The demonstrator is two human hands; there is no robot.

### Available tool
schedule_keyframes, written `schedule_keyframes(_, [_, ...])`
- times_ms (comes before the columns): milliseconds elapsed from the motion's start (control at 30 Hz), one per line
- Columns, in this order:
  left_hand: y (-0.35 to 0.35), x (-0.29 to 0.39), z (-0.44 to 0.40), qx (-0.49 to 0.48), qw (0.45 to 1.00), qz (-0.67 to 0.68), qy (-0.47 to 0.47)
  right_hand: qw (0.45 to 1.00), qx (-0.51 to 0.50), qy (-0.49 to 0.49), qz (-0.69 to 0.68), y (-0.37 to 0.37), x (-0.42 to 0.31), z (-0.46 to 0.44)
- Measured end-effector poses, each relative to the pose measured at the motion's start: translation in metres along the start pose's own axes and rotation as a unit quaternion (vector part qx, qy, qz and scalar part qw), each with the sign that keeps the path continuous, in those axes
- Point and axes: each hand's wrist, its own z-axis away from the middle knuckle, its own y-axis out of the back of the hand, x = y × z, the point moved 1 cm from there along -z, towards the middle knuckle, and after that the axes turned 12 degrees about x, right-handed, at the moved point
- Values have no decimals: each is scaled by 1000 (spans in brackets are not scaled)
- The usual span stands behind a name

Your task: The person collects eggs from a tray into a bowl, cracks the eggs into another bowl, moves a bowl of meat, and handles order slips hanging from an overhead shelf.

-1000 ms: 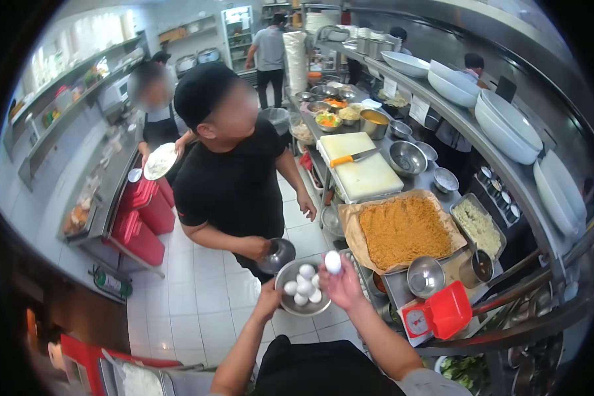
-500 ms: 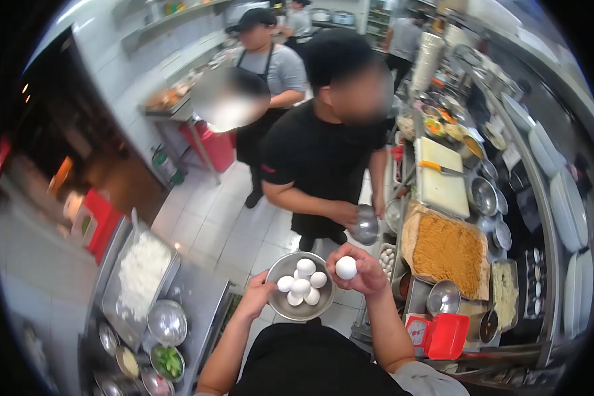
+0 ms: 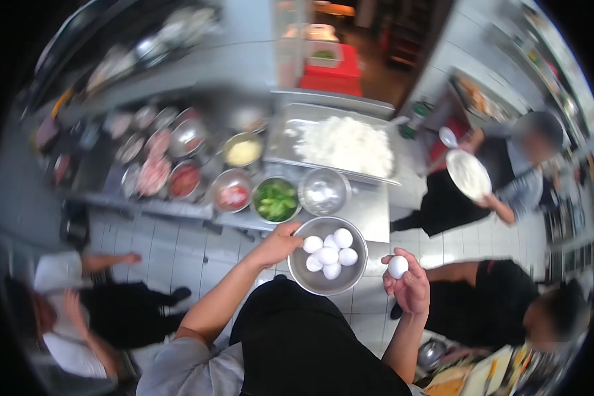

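A steel bowl (image 3: 302, 272) holds several white eggs (image 3: 327, 256). My left hand (image 3: 277, 245) grips its rim on the left side, thumb over the edge. To the right of the bowl, apart from it, my right hand (image 3: 408, 282) holds a single white egg (image 3: 397, 266) in its fingers. Beyond the bowl, on the steel counter (image 3: 369, 214), stand an empty-looking steel bowl (image 3: 324, 192), a bowl of green leaves or peppers (image 3: 275, 200) and a bowl with red and white pieces (image 3: 231, 191).
A tray of white food (image 3: 346, 146) lies on the counter, with bowls of meat (image 3: 154, 175) and yellow food (image 3: 243, 150) to its left. One person (image 3: 508, 165) holds a white plate (image 3: 468, 175). Another stands at right (image 3: 482, 297), a third at left (image 3: 66, 317).
The view has swung left from the aisle and the shelf side to the counter with the tray and bowls. Both hands have kept hold of the bowl and the single egg.
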Motion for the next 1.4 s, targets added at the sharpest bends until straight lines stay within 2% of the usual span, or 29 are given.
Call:
schedule_keyframes(133, [71, 14, 52, 150, 987, 47, 47, 986, -99, -125, 50, -42, 7, -52])
schedule_keyframes(267, [157, 7, 100, 273, 951, 139, 53, 966, -157, -193, 71, -115, 36, -90])
schedule_keyframes(333, [213, 10, 125, 356, 915, 173, 81, 953, -175, -232, 87, -165, 61, -97])
schedule_keyframes(367, [244, 10, 138, 366, 909, 182, 81, 944, -185, -258, 87, -192, 76, -104])
schedule_keyframes(433, [304, 3, 159, 448, 874, 165, 85, 924, -211, -306, 91, -232, 112, -116])
schedule_keyframes(467, [323, -4, 167, 456, 871, 167, 75, 914, -226, -322, 99, -243, 129, -119])
schedule_keyframes(533, [374, -14, 181, 530, 823, 198, 53, 897, -236, -354, 121, -280, 164, -129])
schedule_keyframes(667, [483, -37, 194, 567, 796, 210, 24, 879, -250, -383, 137, -356, 227, -144])
schedule_keyframes(733, [528, -47, 186, 622, 749, 229, 5, 871, -253, -400, 130, -377, 255, -152])
schedule_keyframes(833, [586, -62, 166, 644, 717, 268, 2, 868, -238, -415, 133, -396, 290, -159])
schedule_keyframes(1000, [683, -93, 139, 651, 699, 294, 33, 855, -229, -444, 138, -426, 333, -196])
schedule_keyframes(1133, [741, -116, 121, 668, 680, 296, 62, 853, -241, -449, 116, -440, 378, -232])
schedule_keyframes(1200, [763, -115, 107, 689, 664, 283, 59, 861, -254, -433, 86, -470, 399, -256])
schedule_keyframes(1400, [837, -146, 78, 684, 692, 207, 107, 845, -243, -434, 197, -562, 478, -306])
